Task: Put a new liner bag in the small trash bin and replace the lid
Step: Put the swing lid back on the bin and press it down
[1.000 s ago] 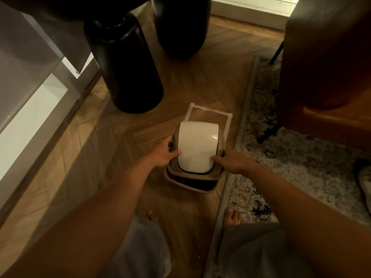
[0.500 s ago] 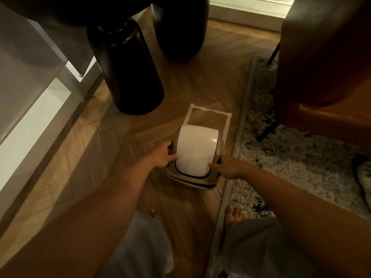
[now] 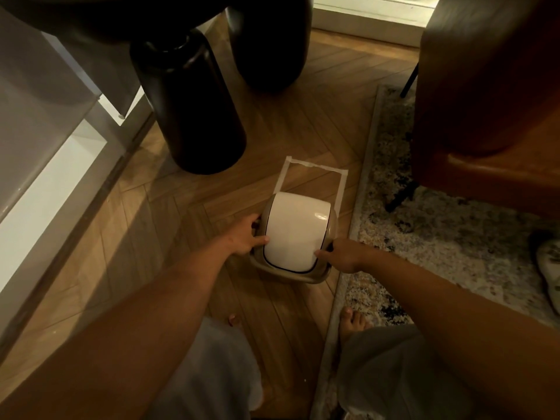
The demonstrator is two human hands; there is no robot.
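Head view: left hand and right hand have fingers clamped on the lid atop the small trash bin, floor below.

Illumination is dim and warm, giving the whole frame an amber cast. The brightest areas are a pale lit panel at the left edge and a light strip along the top. A small glare spot sits on the white lid. The dark rounded furniture bases lose nearly all detail in shadow. Diagonal shadows cross the wooden floor. Wide-angle distortion bends lines near the borders, and the near forearms and clothing are soft.
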